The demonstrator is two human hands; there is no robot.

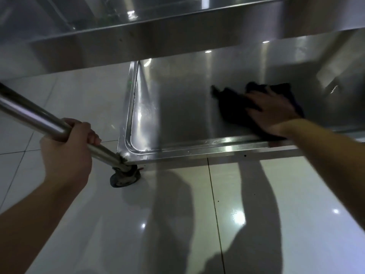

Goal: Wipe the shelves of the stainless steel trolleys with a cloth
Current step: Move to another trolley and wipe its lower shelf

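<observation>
Bottom shelf [177, 99] of the stainless steel trolley is being wiped; the upper shelf [158, 36] overhangs it closely. The dark cloth [233, 103] is seen lying on the bottom shelf towards its right front, pressed flat under the right hand [274, 113], whose fingers are spread and straight on top of it, none curled round it. The left hand [67, 149] is closed round the tubular corner post [35, 117], just above the caster wheel [124, 177]. Risks judged from this position: the cloth could bunch or slip out from under a flat palm, since nothing pinches it; the raised rim [197, 149] and rounded left corner could be missed by broad strokes, as the cloth lies well apart from them; the trolley could roll on the glossy tiled floor [256, 214] if the grip on the post were loosened; the forearm could be knocked against the upper shelf edge when reaching deeper. Shelf surface is noted as brushed, reflective, with smeary highlights near the left rim; residue at the corner weld cannot be identified. The cloth appears black or very dark, crumpled, with one tail trailing left.
</observation>
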